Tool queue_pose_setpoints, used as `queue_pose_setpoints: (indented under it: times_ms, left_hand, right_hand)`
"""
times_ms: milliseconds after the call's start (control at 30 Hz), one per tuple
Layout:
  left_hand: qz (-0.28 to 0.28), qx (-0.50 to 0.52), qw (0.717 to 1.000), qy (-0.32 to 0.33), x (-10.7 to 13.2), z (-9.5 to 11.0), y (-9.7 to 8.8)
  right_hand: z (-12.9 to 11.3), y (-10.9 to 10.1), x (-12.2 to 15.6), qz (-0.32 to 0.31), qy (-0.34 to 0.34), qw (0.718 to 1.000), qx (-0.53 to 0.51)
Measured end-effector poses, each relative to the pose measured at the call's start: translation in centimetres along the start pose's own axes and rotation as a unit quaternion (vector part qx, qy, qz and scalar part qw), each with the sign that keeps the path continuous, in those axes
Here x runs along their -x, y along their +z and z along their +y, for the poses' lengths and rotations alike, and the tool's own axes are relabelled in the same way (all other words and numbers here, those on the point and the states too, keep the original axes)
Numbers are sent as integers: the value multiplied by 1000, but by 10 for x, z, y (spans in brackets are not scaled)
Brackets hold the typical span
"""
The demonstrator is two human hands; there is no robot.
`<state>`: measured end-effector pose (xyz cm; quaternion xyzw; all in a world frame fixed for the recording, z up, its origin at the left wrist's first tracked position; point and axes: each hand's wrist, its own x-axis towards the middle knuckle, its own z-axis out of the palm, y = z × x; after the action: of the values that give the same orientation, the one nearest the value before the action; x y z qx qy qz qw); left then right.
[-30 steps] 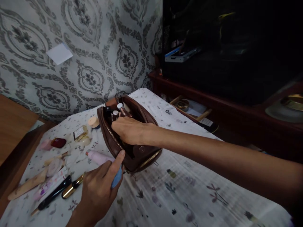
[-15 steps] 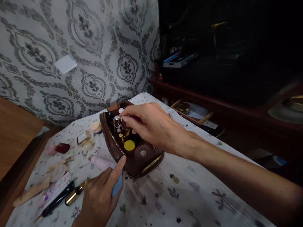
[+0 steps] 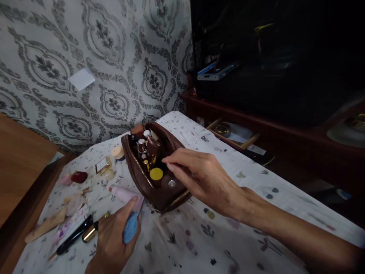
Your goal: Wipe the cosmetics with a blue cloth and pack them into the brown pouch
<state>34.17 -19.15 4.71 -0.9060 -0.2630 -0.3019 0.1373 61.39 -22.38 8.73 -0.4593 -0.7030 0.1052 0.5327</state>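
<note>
A brown makeup bag [image 3: 139, 180] lies unzipped on the patterned cloth. Inside it are a yellow-lidded jar [image 3: 156, 174], a silver-capped bottle [image 3: 142, 144], a white cap [image 3: 146, 133] and other small items. Over the bag's near right side is my right hand [image 3: 196, 171], its fingers stretched out with a narrow gap and nothing visible between them. My left hand [image 3: 116, 236] is closed around a blue rounded object [image 3: 131, 228], whose exact kind is unclear. Just beyond that hand lies a pale pink tube [image 3: 124, 194].
To the left lie a gold compact [image 3: 103, 165], a cream-lidded jar [image 3: 117, 153], a dark red item [image 3: 79, 176], a black tube [image 3: 75, 234] and a gold-and-black tube [image 3: 91, 233]. An open drawer [image 3: 248, 140] is beyond the cloth's right edge.
My right hand has drawn back from the white cap toward the bag's near right side, leaving the cap inside. My left hand has shifted slightly down and left with the blue object.
</note>
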Motion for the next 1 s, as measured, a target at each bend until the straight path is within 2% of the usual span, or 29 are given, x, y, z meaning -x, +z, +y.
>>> queue_pose_setpoints:
  times_ms: [133,267,367,467,533,633,767,867,1000]
  left_hand:
    - [-11,-18,998,-66,13,-13,-3]
    - [-18,3,984,-179,26,-32,-7]
    - [5,28,957,-289,37,-50,-12]
    - [64,39,920,-385,49,-70,-18]
    - [98,39,899,-425,59,-83,-22]
    - [118,42,878,-461,77,-102,-28]
    - [116,10,873,-474,104,-134,-40]
    - [49,-76,882,-463,119,-162,-50]
    - [-53,-144,877,-455,125,-196,-59]
  right_hand:
    - [-7,9,8,3,-40,999,-9]
    - [-15,26,19,-17,-97,995,-28]
    - [-20,46,29,-73,-112,991,-27]
    - [-22,69,38,-169,-111,979,-7]
    - [-22,85,42,-231,-101,968,-3]
    - [-21,109,46,-278,-70,958,6]
    - [-21,142,47,-256,-39,964,65]
    - [-19,169,47,-254,-31,958,129]
    - [-10,200,47,-269,-24,935,229]
